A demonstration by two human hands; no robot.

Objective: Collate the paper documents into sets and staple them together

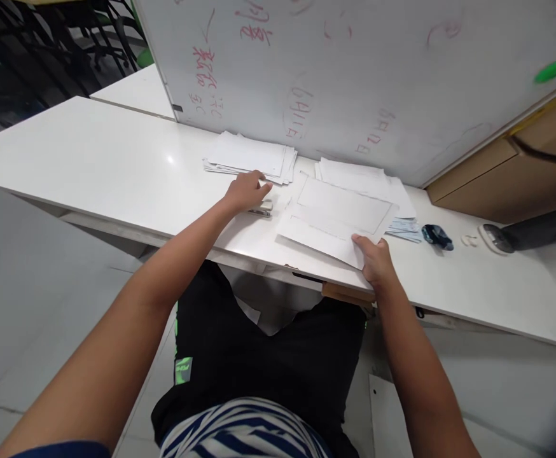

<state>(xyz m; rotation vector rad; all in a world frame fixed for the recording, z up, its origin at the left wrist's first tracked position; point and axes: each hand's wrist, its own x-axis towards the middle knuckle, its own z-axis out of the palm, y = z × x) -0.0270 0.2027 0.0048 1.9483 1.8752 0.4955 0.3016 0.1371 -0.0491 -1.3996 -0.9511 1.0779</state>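
Note:
My right hand [377, 259] grips a white paper sheet [338, 213] by its near right corner, thumb on top. Thin lines form a frame on the sheet, which is held tilted just over the desk. My left hand [248, 191] is at the near edge of a left paper stack [244, 152], thumb and fingers apart. Just below that hand lies a stapler [264, 208], partly hidden by it; whether they touch is unclear. Behind the held sheet, a second paper stack [361, 175] rests against the whiteboard, partly covered.
A whiteboard [354, 76] with red writing and a green magnet [551, 71] stands along the back of the white desk [91, 159]. To the right are bluish papers [404, 229], a dark blue crumpled item [437, 236], a small white object [469, 240] and a brown box [478, 172].

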